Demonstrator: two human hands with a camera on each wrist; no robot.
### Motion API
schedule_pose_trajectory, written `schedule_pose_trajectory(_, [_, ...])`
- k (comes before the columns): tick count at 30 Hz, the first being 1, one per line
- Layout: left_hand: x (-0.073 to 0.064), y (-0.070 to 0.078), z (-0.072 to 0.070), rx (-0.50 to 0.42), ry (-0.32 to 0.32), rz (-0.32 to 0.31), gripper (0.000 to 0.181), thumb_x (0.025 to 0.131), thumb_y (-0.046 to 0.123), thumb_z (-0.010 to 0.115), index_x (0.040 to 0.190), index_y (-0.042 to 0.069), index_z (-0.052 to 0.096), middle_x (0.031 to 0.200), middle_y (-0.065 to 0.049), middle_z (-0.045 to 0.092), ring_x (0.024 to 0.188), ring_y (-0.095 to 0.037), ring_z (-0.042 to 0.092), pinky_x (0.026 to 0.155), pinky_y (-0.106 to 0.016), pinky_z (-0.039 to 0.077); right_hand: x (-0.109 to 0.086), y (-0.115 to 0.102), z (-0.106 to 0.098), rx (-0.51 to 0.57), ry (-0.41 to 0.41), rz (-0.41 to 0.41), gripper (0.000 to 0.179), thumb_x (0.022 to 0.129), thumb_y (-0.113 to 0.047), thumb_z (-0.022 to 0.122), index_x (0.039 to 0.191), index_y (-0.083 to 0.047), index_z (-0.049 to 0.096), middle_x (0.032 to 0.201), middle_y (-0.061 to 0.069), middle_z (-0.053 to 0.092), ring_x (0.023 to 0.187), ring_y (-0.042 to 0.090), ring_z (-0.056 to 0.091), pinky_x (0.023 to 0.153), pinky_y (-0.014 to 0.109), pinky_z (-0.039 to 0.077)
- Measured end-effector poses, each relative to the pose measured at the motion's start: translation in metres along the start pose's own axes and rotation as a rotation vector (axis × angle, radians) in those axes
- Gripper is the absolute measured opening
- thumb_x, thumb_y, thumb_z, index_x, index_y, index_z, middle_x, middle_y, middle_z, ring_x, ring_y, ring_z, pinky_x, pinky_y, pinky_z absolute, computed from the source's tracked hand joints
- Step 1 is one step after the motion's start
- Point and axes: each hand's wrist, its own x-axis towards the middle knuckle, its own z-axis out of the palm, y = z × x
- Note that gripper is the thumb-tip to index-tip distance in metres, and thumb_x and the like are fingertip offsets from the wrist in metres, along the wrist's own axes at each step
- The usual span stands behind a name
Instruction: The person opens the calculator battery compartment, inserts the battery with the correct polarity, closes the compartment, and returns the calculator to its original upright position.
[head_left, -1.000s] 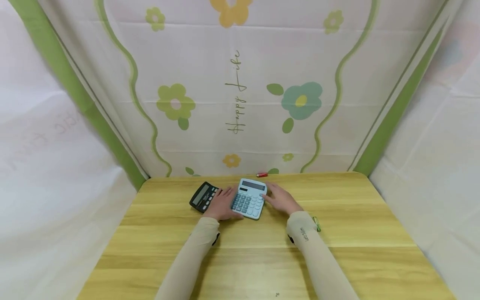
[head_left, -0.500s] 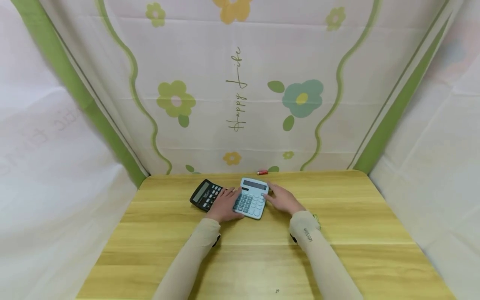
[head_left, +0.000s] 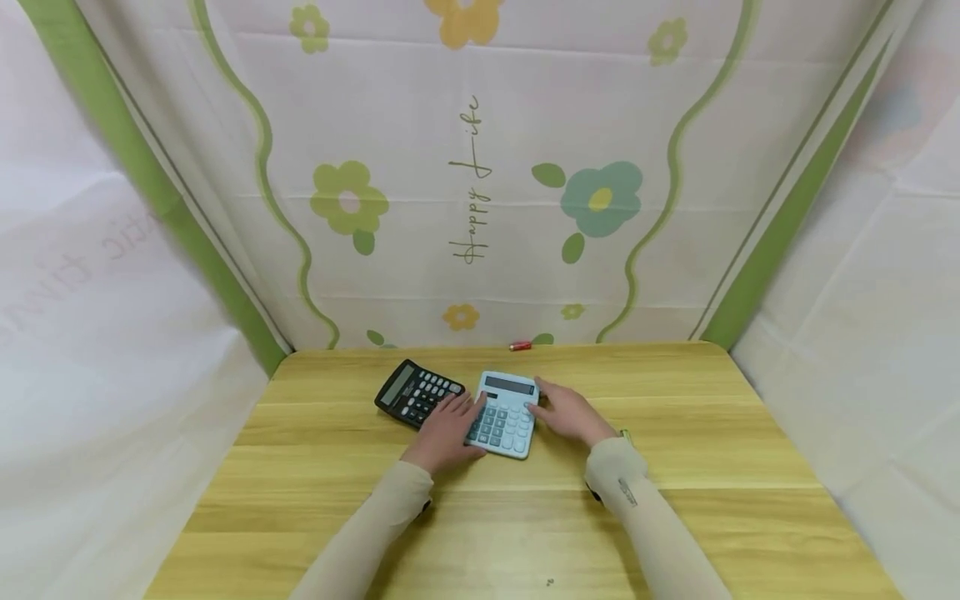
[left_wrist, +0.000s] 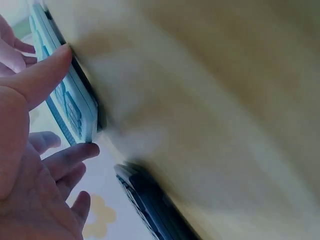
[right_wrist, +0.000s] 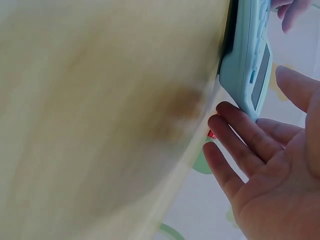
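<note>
A light blue calculator (head_left: 504, 415) lies face up on the wooden table, its display toward the back. My left hand (head_left: 444, 432) is along its left edge, thumb by the lower left corner and forefinger farther up. In the left wrist view, that thumb (left_wrist: 50, 72) and a fingertip (left_wrist: 89, 150) meet the calculator's side. My right hand (head_left: 573, 412) rests at the upper right side. The right wrist view shows its fingers (right_wrist: 245, 131) extended by the display end, the thumb (right_wrist: 295, 85) standing apart. A black calculator (head_left: 415, 393) lies left, partly behind my left hand.
A small red cylinder (head_left: 520, 346) lies at the back edge of the table (head_left: 480, 533). Something small and green (head_left: 626, 435) shows beside my right sleeve, mostly hidden. Floral cloth (head_left: 405, 125) hangs behind, with white cloth at both sides.
The light blue calculator has slid slightly toward me between both hands. My left hand has shifted nearer, showing more of the black calculator. My right sleeve now covers most of the green thing.
</note>
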Motion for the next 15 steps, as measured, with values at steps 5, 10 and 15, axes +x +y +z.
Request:
schedule_pose_trajectory(5, [-0.009, 0.007, 0.001, 0.014, 0.009, 0.003, 0.096, 0.090, 0.055, 0.075, 0.165, 0.017, 0.030, 0.157, -0.011, 0.051, 0.150, -0.029, 0.042, 0.127, -0.047, 0.029, -0.007, -0.002, 0.001, 0.011, -0.002, -0.006, 0.070, 0.105, -0.035, 0.062, 0.160, -0.002, 0.034, 0.163, 0.018, 0.041, 0.151, 0.039, 0.038, 0.124, 0.055, 0.031])
schedule_pose_trajectory(10, [-0.020, 0.016, 0.000, 0.021, 0.034, 0.022, 0.094, 0.088, 0.055, 0.078, 0.163, 0.018, 0.035, 0.148, -0.013, 0.060, 0.137, -0.031, 0.056, 0.117, -0.050, 0.043, -0.015, -0.007, -0.002, 0.044, -0.018, -0.005, 0.069, 0.104, -0.033, 0.063, 0.159, -0.002, 0.036, 0.160, 0.019, 0.045, 0.150, 0.038, 0.040, 0.125, 0.055, 0.031])
schedule_pose_trajectory(15, [-0.030, 0.022, 0.000, -0.008, 0.035, 0.024, 0.091, 0.084, 0.049, 0.083, 0.160, 0.020, 0.042, 0.142, -0.016, 0.064, 0.119, -0.034, 0.067, 0.103, -0.049, 0.054, -0.022, -0.010, -0.004, 0.044, -0.045, -0.009, 0.068, 0.104, -0.032, 0.064, 0.158, 0.000, 0.038, 0.153, 0.021, 0.053, 0.144, 0.038, 0.049, 0.122, 0.054, 0.036])
